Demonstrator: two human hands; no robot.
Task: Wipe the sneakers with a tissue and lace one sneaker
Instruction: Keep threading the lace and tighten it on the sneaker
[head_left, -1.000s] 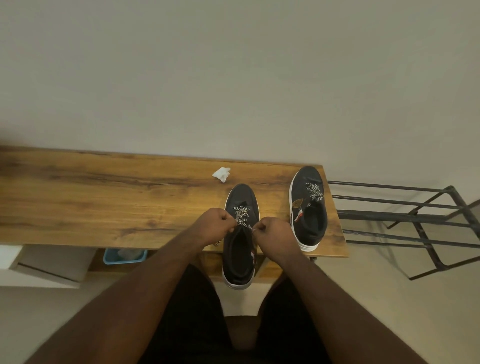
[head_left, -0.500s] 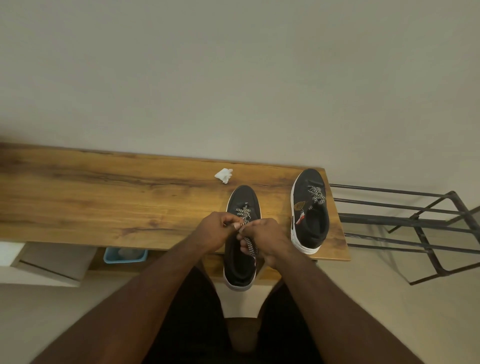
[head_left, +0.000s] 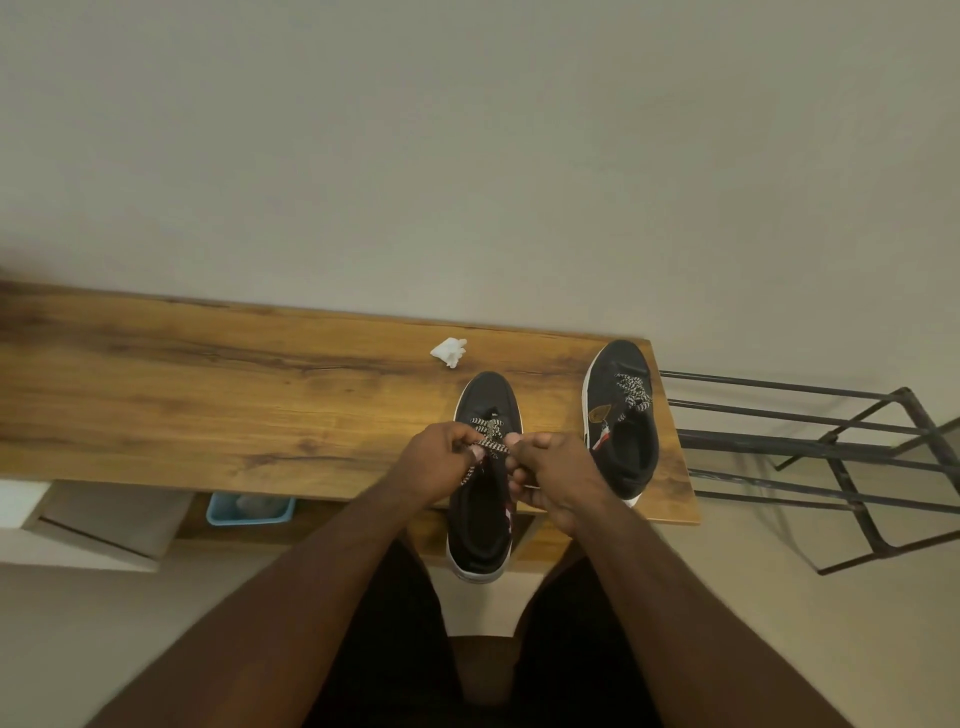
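Note:
A black sneaker with a white sole lies toe-away on the wooden table, its heel hanging over the front edge. Both hands sit over its tongue. My left hand pinches one end of the black-and-white shoelace; my right hand grips the other end close beside it. A second black sneaker, laced, rests near the table's right end. A crumpled white tissue lies behind the first sneaker.
A black metal rack stands right of the table. Under the table sit a light-blue bin and a white box. A plain wall rises behind the table.
My hands, apart with the lace ends a second ago, came together over the sneaker's tongue and stay close, working the lace. The sneakers and tissue stayed put.

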